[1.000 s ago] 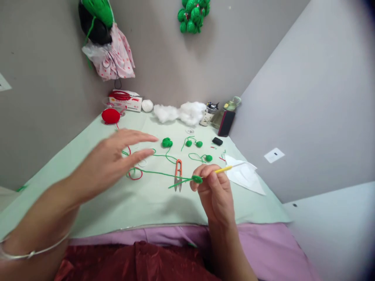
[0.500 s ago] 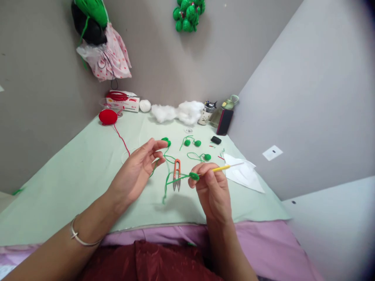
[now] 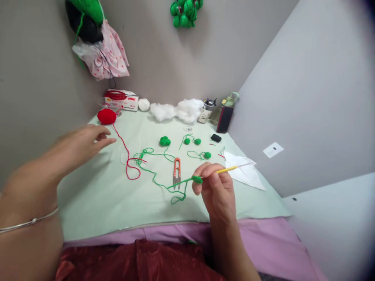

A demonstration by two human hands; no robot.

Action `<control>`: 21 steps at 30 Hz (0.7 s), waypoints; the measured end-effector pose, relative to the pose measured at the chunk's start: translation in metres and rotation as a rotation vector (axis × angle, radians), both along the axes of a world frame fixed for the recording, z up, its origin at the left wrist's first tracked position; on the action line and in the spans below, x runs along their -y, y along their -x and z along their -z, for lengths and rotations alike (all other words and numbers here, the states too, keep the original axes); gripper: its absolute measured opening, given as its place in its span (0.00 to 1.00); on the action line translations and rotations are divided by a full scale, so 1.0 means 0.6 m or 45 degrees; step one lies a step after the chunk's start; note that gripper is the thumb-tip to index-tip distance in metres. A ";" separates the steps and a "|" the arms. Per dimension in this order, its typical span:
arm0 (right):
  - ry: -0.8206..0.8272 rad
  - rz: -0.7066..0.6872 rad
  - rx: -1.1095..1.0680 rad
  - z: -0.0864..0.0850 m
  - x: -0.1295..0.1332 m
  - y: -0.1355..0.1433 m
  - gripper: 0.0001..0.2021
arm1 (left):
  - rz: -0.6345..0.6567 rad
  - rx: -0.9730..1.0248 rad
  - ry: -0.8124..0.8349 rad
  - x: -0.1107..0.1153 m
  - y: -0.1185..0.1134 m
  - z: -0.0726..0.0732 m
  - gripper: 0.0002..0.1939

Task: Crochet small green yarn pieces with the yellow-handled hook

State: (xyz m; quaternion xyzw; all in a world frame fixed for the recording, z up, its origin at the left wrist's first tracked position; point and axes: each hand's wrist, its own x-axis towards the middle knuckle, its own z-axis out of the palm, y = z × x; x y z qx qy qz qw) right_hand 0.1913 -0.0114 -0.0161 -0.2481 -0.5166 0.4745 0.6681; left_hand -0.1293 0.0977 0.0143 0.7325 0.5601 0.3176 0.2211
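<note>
Between the fingers of my right hand [image 3: 216,189] is a crochet hook [image 3: 227,170] with a yellow handle, along with a small green crochet piece [image 3: 197,179]. From that piece, green yarn [image 3: 154,175] trails left across the table to a small green yarn ball [image 3: 165,141]. Orange thread snips [image 3: 177,171] lie beside the strand, left of my right hand. My left hand [image 3: 95,140] is raised over the table's left side, holding nothing, fingers stretched out and apart. Nearest to it are a red yarn ball [image 3: 107,116] and its loose red strand [image 3: 127,158].
Small green crocheted balls [image 3: 207,155] with tails lie mid-table. White stuffing [image 3: 189,111], a white yarn ball [image 3: 143,104], a box [image 3: 129,102], a pen cup [image 3: 206,112] and a phone [image 3: 225,120] stand along the back. White paper [image 3: 243,171] lies at right.
My left hand has swung left, away from the green yarn, uncovering the green ball and the looped strands. My right hand keeps the hook and green piece, nearly in place.
</note>
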 end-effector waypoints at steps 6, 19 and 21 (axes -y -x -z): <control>-0.050 -0.021 0.055 -0.008 0.001 0.020 0.09 | 0.539 0.871 0.267 0.113 -0.169 -0.008 0.24; -0.346 0.089 0.409 -0.010 0.023 -0.001 0.09 | 0.525 1.522 -0.040 0.113 -0.193 -0.020 0.36; -0.442 0.157 0.615 -0.018 0.034 -0.002 0.09 | 0.642 0.919 -0.445 0.120 -0.191 -0.009 0.38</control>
